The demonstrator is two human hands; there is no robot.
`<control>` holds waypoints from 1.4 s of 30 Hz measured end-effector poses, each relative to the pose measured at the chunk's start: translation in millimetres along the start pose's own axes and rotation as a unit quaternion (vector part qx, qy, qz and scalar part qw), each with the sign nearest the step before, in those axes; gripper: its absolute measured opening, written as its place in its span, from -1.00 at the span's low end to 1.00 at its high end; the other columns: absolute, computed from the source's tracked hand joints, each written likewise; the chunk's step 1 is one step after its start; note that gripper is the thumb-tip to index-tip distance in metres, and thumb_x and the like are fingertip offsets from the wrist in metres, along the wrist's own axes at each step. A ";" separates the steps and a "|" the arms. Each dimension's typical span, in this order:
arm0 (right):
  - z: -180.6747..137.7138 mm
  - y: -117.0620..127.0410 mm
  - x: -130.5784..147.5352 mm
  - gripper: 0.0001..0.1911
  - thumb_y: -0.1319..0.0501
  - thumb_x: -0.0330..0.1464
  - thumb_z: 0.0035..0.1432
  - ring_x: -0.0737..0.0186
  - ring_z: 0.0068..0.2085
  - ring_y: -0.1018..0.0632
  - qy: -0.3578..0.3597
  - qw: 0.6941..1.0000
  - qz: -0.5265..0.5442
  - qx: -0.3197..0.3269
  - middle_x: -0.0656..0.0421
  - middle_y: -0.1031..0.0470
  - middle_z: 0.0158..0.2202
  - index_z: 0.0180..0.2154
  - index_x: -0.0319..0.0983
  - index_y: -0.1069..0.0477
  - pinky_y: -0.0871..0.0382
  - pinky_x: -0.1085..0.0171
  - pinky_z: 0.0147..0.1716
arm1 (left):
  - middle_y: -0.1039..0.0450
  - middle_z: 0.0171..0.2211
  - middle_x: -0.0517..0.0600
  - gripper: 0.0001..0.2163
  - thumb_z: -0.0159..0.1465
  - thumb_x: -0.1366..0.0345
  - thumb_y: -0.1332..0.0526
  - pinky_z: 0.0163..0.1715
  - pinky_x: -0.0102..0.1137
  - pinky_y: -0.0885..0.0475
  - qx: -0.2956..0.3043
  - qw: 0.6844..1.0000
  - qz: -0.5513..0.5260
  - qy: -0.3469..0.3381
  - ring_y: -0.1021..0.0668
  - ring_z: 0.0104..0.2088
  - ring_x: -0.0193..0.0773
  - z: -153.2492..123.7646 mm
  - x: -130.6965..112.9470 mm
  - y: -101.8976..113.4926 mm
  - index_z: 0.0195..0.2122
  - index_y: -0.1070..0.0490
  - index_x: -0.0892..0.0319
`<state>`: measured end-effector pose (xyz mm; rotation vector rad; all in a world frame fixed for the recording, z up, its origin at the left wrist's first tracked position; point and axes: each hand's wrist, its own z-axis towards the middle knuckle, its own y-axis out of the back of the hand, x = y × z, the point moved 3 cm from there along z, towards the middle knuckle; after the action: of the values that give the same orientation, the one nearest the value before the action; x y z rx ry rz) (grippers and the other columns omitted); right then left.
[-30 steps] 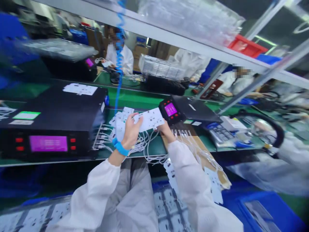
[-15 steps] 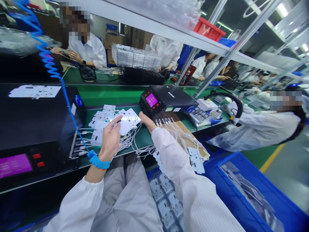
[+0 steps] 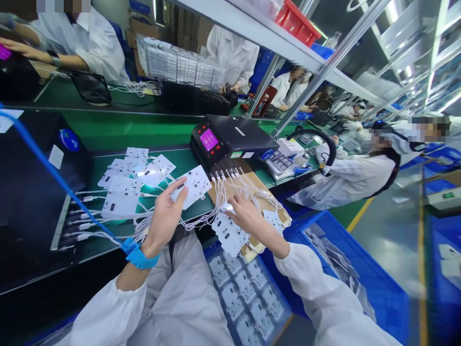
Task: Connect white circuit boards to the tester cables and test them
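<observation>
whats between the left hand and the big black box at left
In the head view, white boards and white cables, with the blue cord crossing there too.

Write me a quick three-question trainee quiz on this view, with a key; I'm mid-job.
1. True or false: the left hand is empty.

2. Choose one. The lit rectangular screen on the flat black box just beyond the right hand glows:
A) green
B) magenta
C) white

3. Fill in the blank: the bright blue wristband is worn on the ____ side.

Key
1. False; its fingers hold a flat white circuit board dotted with small dark parts.
2. B.
3. Left.
</observation>
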<state>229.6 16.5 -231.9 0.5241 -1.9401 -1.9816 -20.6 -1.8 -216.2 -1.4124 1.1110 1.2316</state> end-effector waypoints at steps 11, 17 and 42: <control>-2.4 -26.5 -41.0 -0.71 -0.06 -0.22 0.42 0.23 -0.45 -0.43 -0.049 0.969 0.242 -0.031 0.21 -0.44 -0.47 -0.39 -0.14 -0.27 -0.22 0.24 -0.40 | -0.43 0.30 0.16 -0.56 0.40 0.11 -0.24 0.41 -0.03 -0.29 0.101 0.969 0.132 -0.183 -0.40 0.37 0.03 7.3 3.8 -97.0 0.24 -0.44 0.17; -13.7 -13.8 -68.6 -0.61 -0.06 -0.03 0.38 0.17 -0.41 -0.42 -0.134 0.913 0.357 -0.143 0.20 -0.45 -0.46 -0.39 -0.13 -0.32 -0.30 0.20 -0.36 | -0.28 0.41 0.22 -0.49 0.42 0.13 -0.22 0.45 -0.03 -0.24 0.175 0.934 0.209 -0.233 -0.27 0.46 0.02 25.6 12.0 -139.0 0.34 -0.30 0.20; 20.1 -14.4 -75.3 -0.69 -0.11 -0.10 0.28 0.16 -0.27 -0.47 -0.142 0.814 0.522 -0.209 0.20 -0.46 -0.38 -0.40 -0.15 -0.36 -0.38 0.17 -0.16 | -0.56 -0.18 0.12 -0.88 0.43 0.30 -0.14 -0.02 -0.16 -0.52 0.189 0.891 0.310 -0.271 -0.59 -0.10 -0.04 37.8 31.9 -152.3 -0.18 -0.46 0.17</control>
<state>287.0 70.0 -243.1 -0.8390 -1.3097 -1.6182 126.1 58.4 -238.5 -0.3619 1.3373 1.6062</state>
